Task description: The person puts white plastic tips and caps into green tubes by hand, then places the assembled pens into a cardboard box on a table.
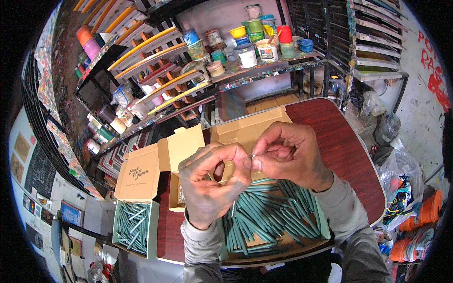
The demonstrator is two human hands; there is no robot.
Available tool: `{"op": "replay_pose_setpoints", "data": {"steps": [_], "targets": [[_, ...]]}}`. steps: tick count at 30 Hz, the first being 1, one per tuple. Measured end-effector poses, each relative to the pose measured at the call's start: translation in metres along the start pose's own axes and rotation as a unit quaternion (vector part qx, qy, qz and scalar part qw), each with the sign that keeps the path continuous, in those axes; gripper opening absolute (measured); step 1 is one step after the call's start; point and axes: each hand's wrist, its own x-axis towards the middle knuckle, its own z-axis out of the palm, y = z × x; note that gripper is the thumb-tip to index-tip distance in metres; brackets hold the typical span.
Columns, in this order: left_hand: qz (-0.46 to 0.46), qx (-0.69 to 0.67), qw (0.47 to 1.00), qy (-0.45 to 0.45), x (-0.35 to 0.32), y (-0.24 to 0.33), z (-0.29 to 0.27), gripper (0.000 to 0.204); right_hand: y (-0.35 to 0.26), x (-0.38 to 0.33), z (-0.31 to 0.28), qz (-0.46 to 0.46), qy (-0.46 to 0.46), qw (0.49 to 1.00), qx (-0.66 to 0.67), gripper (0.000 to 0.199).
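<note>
My left hand (212, 181) and my right hand (292, 153) meet above a large open cardboard box (323, 221), thumbs and forefingers pinched tip to tip. A tiny, pale, shiny piece (251, 157) shows between the fingertips, too small to name. Below them, many slender green pen-like sticks (271, 214) lie loosely in the box, partly covered by my hands. Behind the left hand stands a smaller open cardboard box (177, 207), its contents mostly hidden. Farther left, another open box (153, 231) holds a heap of similar green sticks (133, 221).
The boxes stand on a dark red table (325, 122) with a rounded edge. Behind it, a paint-splashed shelf (302, 61) carries several paint tubs (246, 55). Slanted racks (151, 61) rise at the left. Plastic bags (401, 165) and orange containers (427, 207) crowd the right side.
</note>
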Motion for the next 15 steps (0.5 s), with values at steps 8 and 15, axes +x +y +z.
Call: {"op": "replay_pose_setpoints", "data": {"steps": [8, 15], "targets": [[-0.010, -0.041, 0.999, -0.002, 0.0029, 0.0022, -0.0032, 0.007, 0.0082, 0.0026, -0.0049, -0.029, -0.061, 0.995, 0.074, 0.017], [-0.031, -0.039, 0.999, -0.001, 0.0020, 0.0053, -0.0041, 0.006, 0.0078, 0.0019, -0.0030, -0.026, -0.051, 0.996, 0.062, 0.016]]}}
